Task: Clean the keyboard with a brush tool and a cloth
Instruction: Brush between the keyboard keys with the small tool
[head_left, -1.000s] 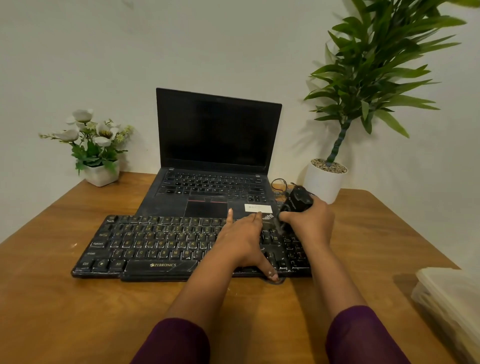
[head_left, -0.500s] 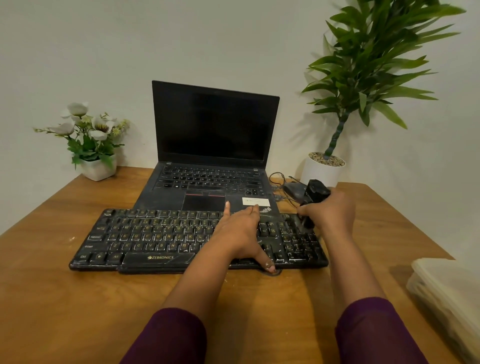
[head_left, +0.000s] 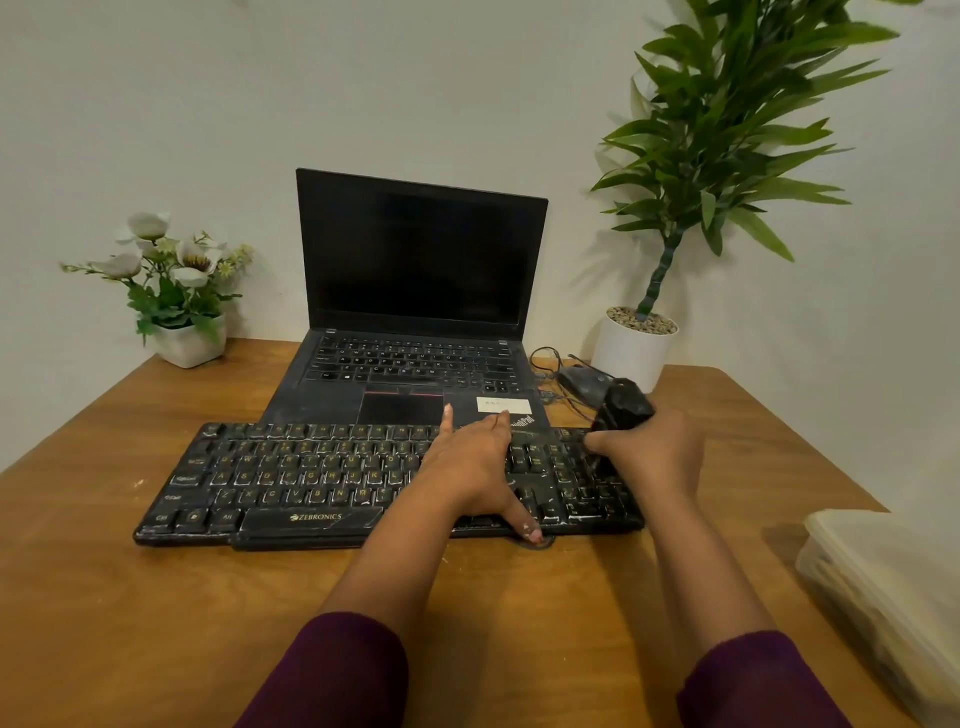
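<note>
The keyboard (head_left: 311, 483), black and streaked with pale dust, lies on the wooden table (head_left: 156, 623) under both hands, its long body running out to the left of them. The left hand (head_left: 475, 467) lies flat on its right-of-centre keys with the fingers straight and spread wide, and the thumb reaches over the front edge to the tabletop. This hand hides the keys beneath it.

Just to its right, the right hand (head_left: 654, 457) is curled round a black brush tool (head_left: 621, 408) over the keyboard's right end. Only the tool's bulky upper part sticks out beyond the knuckles. Its lower end is lost between the palm and the dark keys, so whether it touches the keys cannot be told.

Beyond the left hand's fingertips an open laptop (head_left: 415, 270) with a dark screen stands against the keyboard's far edge. Beyond the right hand lies a small dark object with a cable (head_left: 579, 382), too murky to identify, and further back a white potted plant (head_left: 634, 348) whose leaves are cut off at the top. To the right of the right forearm a translucent plastic container (head_left: 893, 587) is cut off by the edge, its contents indistinct. Far left of the hands sits a small flower pot (head_left: 189, 343).
</note>
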